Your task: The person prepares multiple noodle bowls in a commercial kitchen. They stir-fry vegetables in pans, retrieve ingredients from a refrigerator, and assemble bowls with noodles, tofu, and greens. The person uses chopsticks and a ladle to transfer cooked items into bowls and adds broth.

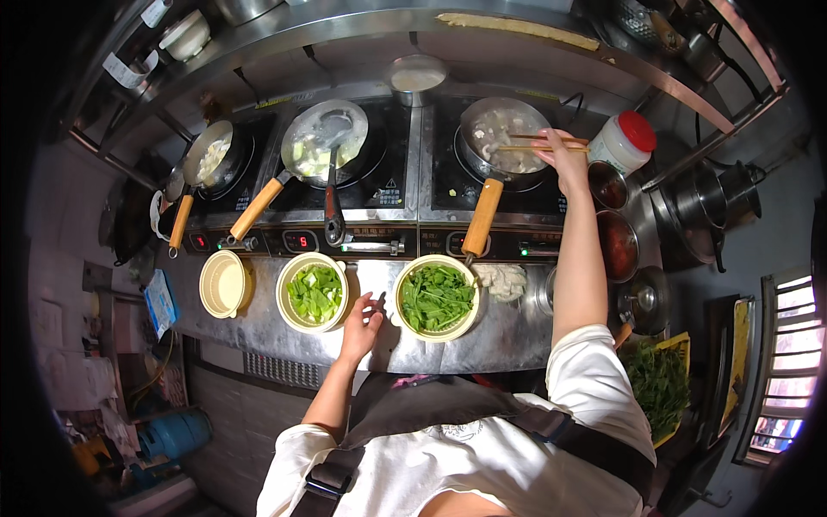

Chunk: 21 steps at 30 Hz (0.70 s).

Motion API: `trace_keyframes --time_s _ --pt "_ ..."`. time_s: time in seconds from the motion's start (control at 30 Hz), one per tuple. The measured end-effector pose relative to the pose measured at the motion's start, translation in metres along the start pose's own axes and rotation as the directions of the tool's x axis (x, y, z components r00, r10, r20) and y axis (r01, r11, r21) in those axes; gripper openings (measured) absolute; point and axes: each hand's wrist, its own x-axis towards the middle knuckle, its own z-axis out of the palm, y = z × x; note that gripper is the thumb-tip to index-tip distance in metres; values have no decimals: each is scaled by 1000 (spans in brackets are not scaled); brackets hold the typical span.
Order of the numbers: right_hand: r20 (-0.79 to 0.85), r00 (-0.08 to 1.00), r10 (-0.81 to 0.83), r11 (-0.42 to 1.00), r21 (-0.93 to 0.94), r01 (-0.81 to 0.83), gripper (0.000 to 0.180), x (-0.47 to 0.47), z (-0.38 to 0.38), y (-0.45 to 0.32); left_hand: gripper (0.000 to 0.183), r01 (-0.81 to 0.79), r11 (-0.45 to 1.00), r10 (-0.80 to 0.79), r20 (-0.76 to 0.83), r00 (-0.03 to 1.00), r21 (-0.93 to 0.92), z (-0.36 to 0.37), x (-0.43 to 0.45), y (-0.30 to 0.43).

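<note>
My right hand (pixel 563 158) grips a pair of wooden chopsticks (pixel 517 148), their tips in the right-hand pan (pixel 505 136) of cloudy broth with pale pieces. That pan's wooden handle (pixel 483 216) points toward me. My left hand (pixel 363 328) rests over the steel counter, holding nothing, fingers apart. It lies between a bowl of cut green vegetables (pixel 314 292) and a bowl of leafy greens (pixel 437 298). A ladle (pixel 332 184) stands in the middle pan (pixel 325 139), which holds liquid and pale green pieces. The left pan (pixel 210 155) contains whitish pieces.
A pale bowl (pixel 225 284) stands at the counter's left. A folded cloth (pixel 502 282) lies right of the greens. Sauce pots (pixel 616 245) and a red-lidded jar (pixel 623 142) stand near my right arm. A steel pot (pixel 417 79) sits behind the cooktops, below a shelf (pixel 362 32).
</note>
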Motion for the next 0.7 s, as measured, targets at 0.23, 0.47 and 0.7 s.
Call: trace_keyframes --time_s 0.23,0.47,0.7 --pt "91 996 -7 988 -152 21 23 -17 -7 -10 50 33 999 -33 16 999 7 1 0 1" --pt "-159 965 -209 907 -401 130 19 -18 -11 -11 54 20 999 -21 47 999 34 3 -2 0" --pt "-21 986 -167 950 -272 155 18 -40 10 -36 65 142 969 -96 223 970 -201 26 -3 5"
